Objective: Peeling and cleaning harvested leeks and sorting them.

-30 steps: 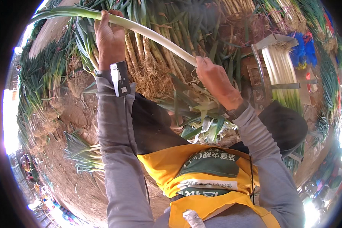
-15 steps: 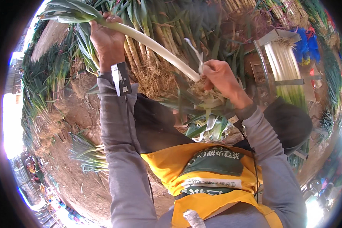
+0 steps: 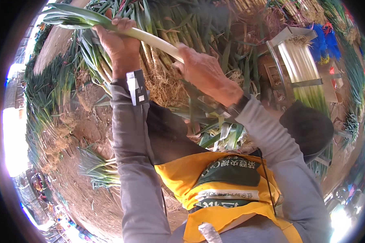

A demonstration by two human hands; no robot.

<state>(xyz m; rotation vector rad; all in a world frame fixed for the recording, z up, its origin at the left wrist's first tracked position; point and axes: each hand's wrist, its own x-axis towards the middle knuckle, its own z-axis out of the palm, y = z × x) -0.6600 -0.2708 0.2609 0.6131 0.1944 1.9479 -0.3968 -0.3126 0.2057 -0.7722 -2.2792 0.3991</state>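
My left hand (image 3: 119,44) is wrapped around a large green onion (image 3: 156,41) just below its green leaves, at the upper left. The onion's leafy top points left and its long white stalk slopes down to the right. My right hand (image 3: 209,73) is closed on the white stalk; this hand hides the root end. Below and behind the stalk lies a thick pile of unpeeled green onions (image 3: 164,85) with brown, shaggy roots. Stripped leaves and peelings (image 3: 227,135) lie in front of my lap.
At the right, a metal rack (image 3: 286,75) holds several peeled white green onions (image 3: 298,60), beside blue plastic strips (image 3: 327,42). More bundled green onions (image 3: 54,93) line the left side. A small bunch (image 3: 99,167) lies on the bare soil (image 3: 77,202) near my left forearm.
My right hand has moved up and left, from the root end onto the white stalk. The thin white strip it was pulling no longer shows. My left hand has shifted slightly right.
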